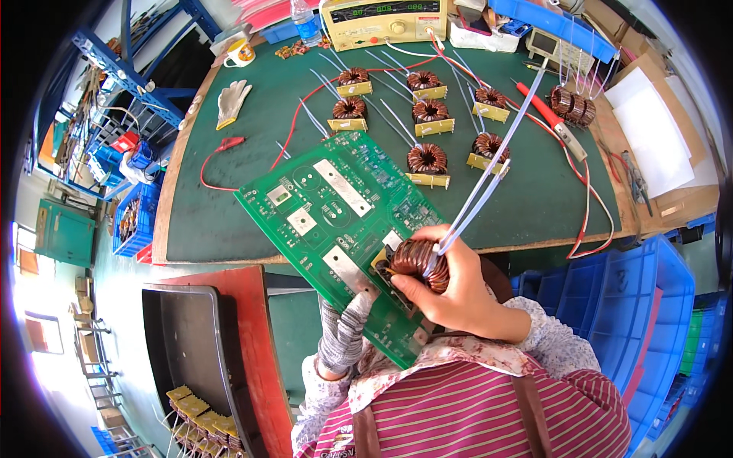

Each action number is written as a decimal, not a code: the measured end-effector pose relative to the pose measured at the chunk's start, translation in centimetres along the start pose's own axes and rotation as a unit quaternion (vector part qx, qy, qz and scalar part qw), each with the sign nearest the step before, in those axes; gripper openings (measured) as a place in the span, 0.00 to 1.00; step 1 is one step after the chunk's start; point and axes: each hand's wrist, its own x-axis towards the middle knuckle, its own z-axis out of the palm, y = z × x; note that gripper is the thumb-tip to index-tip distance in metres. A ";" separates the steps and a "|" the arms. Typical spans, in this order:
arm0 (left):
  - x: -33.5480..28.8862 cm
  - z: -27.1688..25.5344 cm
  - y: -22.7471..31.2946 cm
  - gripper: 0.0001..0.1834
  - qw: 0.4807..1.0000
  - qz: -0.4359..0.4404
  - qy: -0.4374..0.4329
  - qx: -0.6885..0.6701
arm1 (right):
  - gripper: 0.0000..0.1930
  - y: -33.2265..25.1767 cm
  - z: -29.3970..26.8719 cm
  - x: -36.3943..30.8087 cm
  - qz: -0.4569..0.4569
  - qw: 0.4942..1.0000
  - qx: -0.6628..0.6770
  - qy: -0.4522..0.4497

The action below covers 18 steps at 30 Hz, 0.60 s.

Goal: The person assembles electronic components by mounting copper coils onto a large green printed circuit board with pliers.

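Observation:
A large green circuit board point(298, 248) with bare metal pads is tilted above the table's near edge, close to my body. My left hand point(343, 332), in a grey knitted glove, grips its lower left edge, thumb on the face and the other fingers hidden behind. My bare right hand point(469, 294) is closed around a copper-wound toroidal coil point(416, 263), thumb and fingers on its sides. The coil is at the lower right part of the board; whether it is seated there is hidden. Its long white-sleeved leads point(485, 195) rise up and to the right.
Several similar coils point(427, 159) on yellow bases stand across the green table point(229, 175). A bench power supply point(385, 23) is at the back, with red leads. A glove point(232, 103) lies at left; a red-handled tool point(542, 107) at right. Blue crates point(611, 305) flank my right side.

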 end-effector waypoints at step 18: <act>0.1 -2.8 -1.5 0.28 0.980 0.083 0.170 0.064 | 0.16 -0.6 -8.8 5.9 0.044 0.924 0.321 0.204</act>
